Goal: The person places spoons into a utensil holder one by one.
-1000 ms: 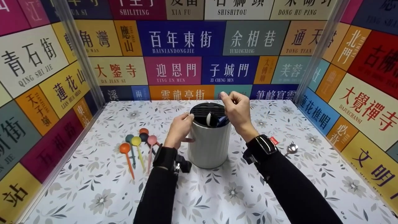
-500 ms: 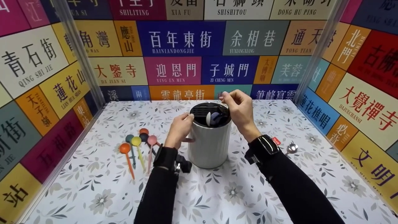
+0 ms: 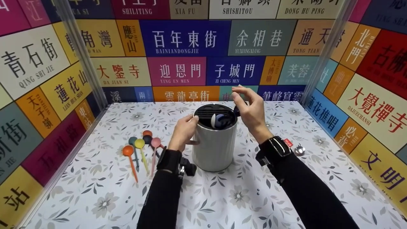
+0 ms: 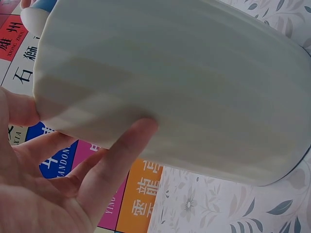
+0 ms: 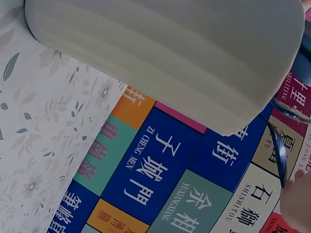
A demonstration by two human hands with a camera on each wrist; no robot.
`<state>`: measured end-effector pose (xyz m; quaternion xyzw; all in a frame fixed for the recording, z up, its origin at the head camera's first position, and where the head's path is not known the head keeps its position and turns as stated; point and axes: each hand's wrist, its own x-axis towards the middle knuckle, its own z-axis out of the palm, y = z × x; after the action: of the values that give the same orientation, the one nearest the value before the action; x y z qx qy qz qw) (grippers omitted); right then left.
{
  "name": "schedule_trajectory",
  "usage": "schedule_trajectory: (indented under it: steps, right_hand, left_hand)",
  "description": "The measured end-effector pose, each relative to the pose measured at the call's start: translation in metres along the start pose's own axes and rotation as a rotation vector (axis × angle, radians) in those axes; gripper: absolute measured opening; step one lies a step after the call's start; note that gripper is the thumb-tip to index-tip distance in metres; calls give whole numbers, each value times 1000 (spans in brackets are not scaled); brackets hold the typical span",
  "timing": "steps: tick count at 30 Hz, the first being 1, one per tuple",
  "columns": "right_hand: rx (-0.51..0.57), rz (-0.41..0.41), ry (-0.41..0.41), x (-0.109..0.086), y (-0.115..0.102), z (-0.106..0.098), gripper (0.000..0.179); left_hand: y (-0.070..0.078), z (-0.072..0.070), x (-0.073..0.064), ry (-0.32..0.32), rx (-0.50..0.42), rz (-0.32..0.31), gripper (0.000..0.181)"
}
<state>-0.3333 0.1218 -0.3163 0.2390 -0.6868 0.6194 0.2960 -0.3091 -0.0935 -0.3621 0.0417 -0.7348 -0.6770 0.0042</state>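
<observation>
A pale grey, ribbed, cylindrical utensil holder stands upright with a black slotted insert in its mouth. My left hand grips its left side, thumb at the rim and another finger lower on the wall. A white spoon-like end and a bluish one show in the insert's front opening. My right hand is raised beside the right rim, thumb and index finger apart. A shiny, dark metal utensil leans out over the rim, its end right at a right fingertip.
Several coloured spoons lie left of the holder, among them an orange spoon, a yellow spoon and a pink spoon. A small metal spoon lies to the right, by the right wrist. Printed panels wall the table on three sides.
My right hand has moved right and slightly up from the holder's rim, and its thumb and index finger have parted. The left hand and holder stay in place.
</observation>
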Motion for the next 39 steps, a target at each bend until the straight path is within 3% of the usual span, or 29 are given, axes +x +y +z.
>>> schedule_trajectory:
  steps: [10,24,32,39]
  right_hand:
    - [-206,22,-25,3,0,-28,34]
    - [-512,64,-80,-1,37,-98,46]
    - [-695,202,-134,-14,63,-138,59]
    - [-785,366,-160,-34,90,-176,74]
  left_hand:
    - [0,-1,-1,-9,-9,5,46]
    - [1,0,-1,-9,4,6,49]
    - [-1,-1,0,0,3,14,45]
    - [1,-1,-1,-2,4,11,45]
